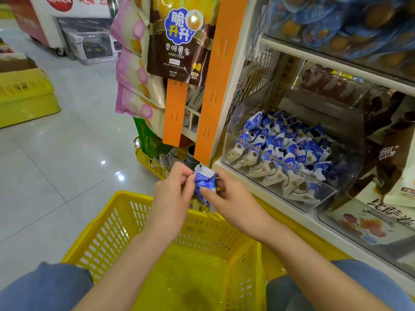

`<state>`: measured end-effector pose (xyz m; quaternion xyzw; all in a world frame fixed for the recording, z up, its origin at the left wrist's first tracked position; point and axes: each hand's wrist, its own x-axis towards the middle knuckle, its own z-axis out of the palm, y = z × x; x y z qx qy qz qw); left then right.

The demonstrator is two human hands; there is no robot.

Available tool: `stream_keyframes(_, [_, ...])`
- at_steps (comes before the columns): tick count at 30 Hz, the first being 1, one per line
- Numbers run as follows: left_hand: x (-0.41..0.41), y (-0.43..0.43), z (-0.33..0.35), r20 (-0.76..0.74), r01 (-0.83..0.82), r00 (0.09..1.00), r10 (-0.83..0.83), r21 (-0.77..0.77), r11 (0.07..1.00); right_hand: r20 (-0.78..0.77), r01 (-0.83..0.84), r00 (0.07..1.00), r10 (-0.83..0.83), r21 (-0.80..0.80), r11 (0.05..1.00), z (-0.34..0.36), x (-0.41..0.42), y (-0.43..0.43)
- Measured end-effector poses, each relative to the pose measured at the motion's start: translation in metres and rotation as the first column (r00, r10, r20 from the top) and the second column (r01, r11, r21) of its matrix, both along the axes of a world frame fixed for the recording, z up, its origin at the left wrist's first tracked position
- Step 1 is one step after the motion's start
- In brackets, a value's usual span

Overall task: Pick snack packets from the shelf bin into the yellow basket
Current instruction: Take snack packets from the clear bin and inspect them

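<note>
Blue-and-white snack packet (pixel 204 184) (print unreadable) pinched by left hand (pixel 174 187) and right hand (pixel 226 195) above yellow basket's (pixel 125 223) far rim; hanging bag (pixel 179 39) reads "POTATO STICKS".

I count one blue packet (pixel 202 179) between my left hand (pixel 174 187) and right hand (pixel 226 194), and one yellow basket (pixel 105 241) under them.

Obscured: the snack packet (pixel 205 181), sides covered by fingers (pixel 182 173) of left hand (pixel 174 191) and right hand (pixel 233 198); print unreadable. Cropped: the yellow basket (pixel 107 234), near side lost at bottom edge, floor blurred. The potato-stick bag (pixel 179 46): top cropped, small print illegible. The shelf bin (pixel 332 196): rear lost in reflections.
</note>
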<state>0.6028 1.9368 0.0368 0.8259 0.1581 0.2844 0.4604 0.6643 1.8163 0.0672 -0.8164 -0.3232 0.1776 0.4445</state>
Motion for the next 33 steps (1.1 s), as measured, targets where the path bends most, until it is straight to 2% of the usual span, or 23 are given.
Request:
stream_keyframes(6, [0.004, -0.003, 0.002, -0.004, 0.04, 0.999, -0.041, -0.143, 0.989, -0.03, 0.027, 0.999, -0.026, 0.029, 0.999, 0.0, 0.006, -0.001])
stream_keyframes(10, [0.005, -0.01, -0.005, -0.117, 0.065, 0.99, -0.081, -0.14, 0.988, -0.053, 0.068, 0.996, -0.067, 0.013, 0.998, -0.004, 0.01, -0.002])
stream_keyframes(13, [0.005, -0.009, -0.005, -0.121, 0.094, 0.986, -0.115, -0.169, 0.981, -0.042, 0.05, 0.998, -0.05, 0.009, 0.999, -0.004, 0.009, -0.002])
stream_keyframes(16, [0.005, -0.007, 0.0, -0.065, 0.105, 0.989, -0.134, -0.334, 0.937, -0.039, 0.023, 0.999, -0.019, 0.081, 0.996, -0.001, 0.008, -0.002])
stream_keyframes(18, [0.007, -0.008, 0.008, -0.016, 0.128, 0.987, -0.163, -0.543, 0.83, -0.012, -0.013, 1.0, 0.015, 0.12, 0.993, 0.003, 0.007, -0.002])
stream_keyframes(19, [0.008, -0.009, 0.011, 0.027, 0.162, 0.981, -0.194, -0.665, 0.729, 0.016, -0.023, 1.0, 0.021, 0.125, 0.992, 0.003, 0.007, -0.003])
stream_keyframes(20, [0.009, -0.009, 0.015, 0.082, 0.198, 0.973, -0.218, -0.783, 0.589, 0.051, -0.025, 0.999, 0.019, 0.119, 0.993, 0.004, 0.007, -0.003])
stream_keyframes(21, [0.009, -0.01, 0.019, 0.13, 0.229, 0.962, -0.239, -0.862, 0.452, 0.079, -0.024, 0.997, 0.016, 0.108, 0.994, 0.004, 0.007, -0.003])
stream_keyframes(22, [0.008, -0.011, 0.021, 0.159, 0.251, 0.952, -0.261, -0.895, 0.369, 0.092, -0.026, 0.996, 0.017, 0.103, 0.994, 0.003, 0.007, -0.003])
stream_keyframes(23, [0.006, -0.013, 0.02, 0.151, 0.27, 0.94, -0.306, -0.879, 0.394, 0.089, -0.029, 0.996, 0.019, 0.109, 0.994, 0.002, 0.006, -0.003])
stream_keyframes(25, [0.001, -0.014, 0.015, 0.065, 0.267, 0.932, -0.357, -0.789, 0.553, 0.035, 0.0, 0.999, -0.006, 0.153, 0.988, 0.001, 0.006, -0.004])
stream_keyframes(26, [-0.001, -0.014, 0.014, 0.026, 0.253, 0.933, -0.36, -0.758, 0.601, -0.016, 0.038, 0.999, -0.036, 0.181, 0.983, 0.001, 0.007, -0.003])
stream_keyframes(30, [-0.001, -0.01, 0.015, -0.03, 0.227, 0.928, -0.373, -0.748, 0.624, -0.122, 0.139, 0.986, -0.116, 0.198, 0.97, 0.007, 0.013, -0.005])
stream_keyframes(33, [0.002, -0.008, 0.012, -0.085, 0.181, 0.936, -0.343, -0.717, 0.673, -0.046, 0.162, 0.987, -0.156, 0.206, 0.965, 0.018, 0.022, -0.011])
